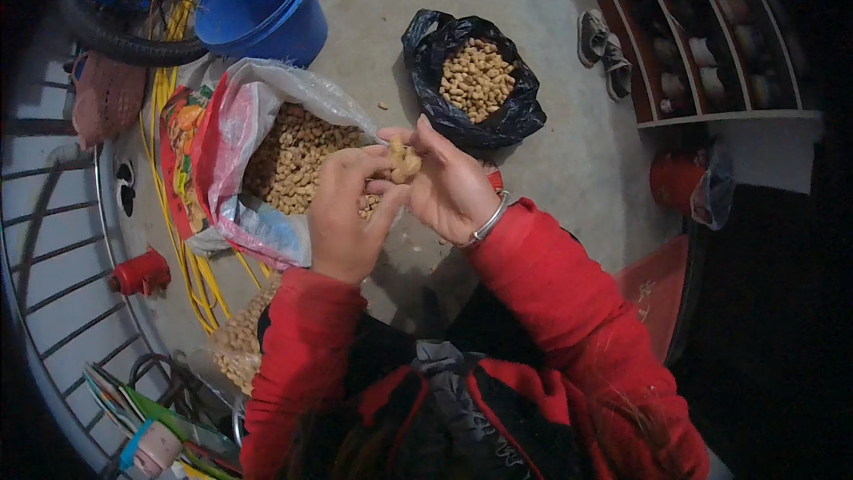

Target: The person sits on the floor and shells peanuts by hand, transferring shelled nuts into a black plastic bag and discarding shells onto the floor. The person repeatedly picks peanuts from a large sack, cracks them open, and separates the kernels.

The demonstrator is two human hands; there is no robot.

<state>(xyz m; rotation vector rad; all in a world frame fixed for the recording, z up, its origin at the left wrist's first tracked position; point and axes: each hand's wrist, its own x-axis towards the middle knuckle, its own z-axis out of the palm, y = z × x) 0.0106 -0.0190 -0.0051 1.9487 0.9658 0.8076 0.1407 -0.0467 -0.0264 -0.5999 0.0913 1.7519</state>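
Looks like the picking-over step: peanuts (pixel 403 163) sit btwn your left hand (pixel 345 204) and right hand (pixel 451 185), the two close together, can't tell which one's clamped tbh. Next move prob needs a light grip, w/ the black bag (pixel 524 114) beyond your right hand.

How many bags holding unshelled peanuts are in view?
3: red-and-white woven sack beside the left hand; black plastic bag beyond the right hand; transparent plastic bag beside the left red sleeve. Others may be hidden.
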